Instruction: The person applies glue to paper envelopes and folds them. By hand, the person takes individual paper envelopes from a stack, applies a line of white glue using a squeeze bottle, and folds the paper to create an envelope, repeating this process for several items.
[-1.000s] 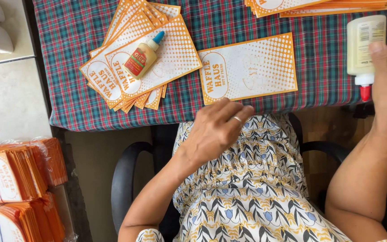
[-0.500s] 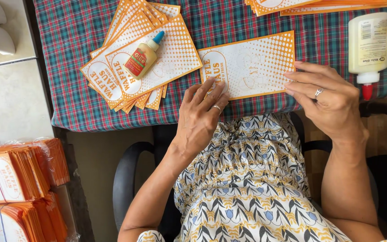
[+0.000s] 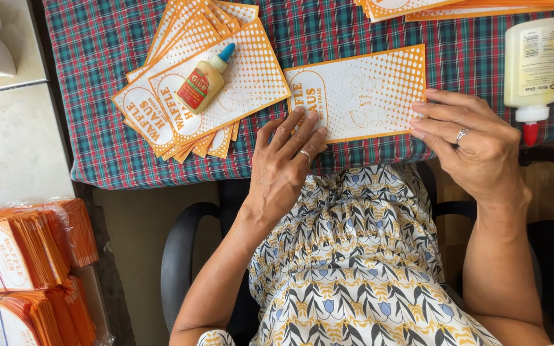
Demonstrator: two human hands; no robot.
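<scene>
Left hand [image 3: 286, 168] flat, fingers spread, pressing the near left corner of the orange-and-white printed card [image 3: 359, 93]; right hand [image 3: 476, 142] open too, fingertips on its right edge, nothing clamped. Best kept square and pinned evenly against the plaid table [image 3: 97, 160]. Beyond: fanned card stack [image 3: 161, 109], small glue bottle [image 3: 205, 80], large glue bottle [image 3: 535, 64].

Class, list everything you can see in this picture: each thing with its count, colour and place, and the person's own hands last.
Single card: one, orange and white, table edge, under both hands.
Fanned cards: several, orange and white, left of it.
Small glue bottle: one, yellow with blue cap, on the fan.
Large glue bottle: one, cream with red tip, right.
Far cards: some, orange, top edge.
Tablecloth: one, green and red plaid.
Wrapped card bundles: several, orange, lower left.
Chair: one, black.
Left hand: touching card's left end.
Right hand: touching card's right end.
</scene>
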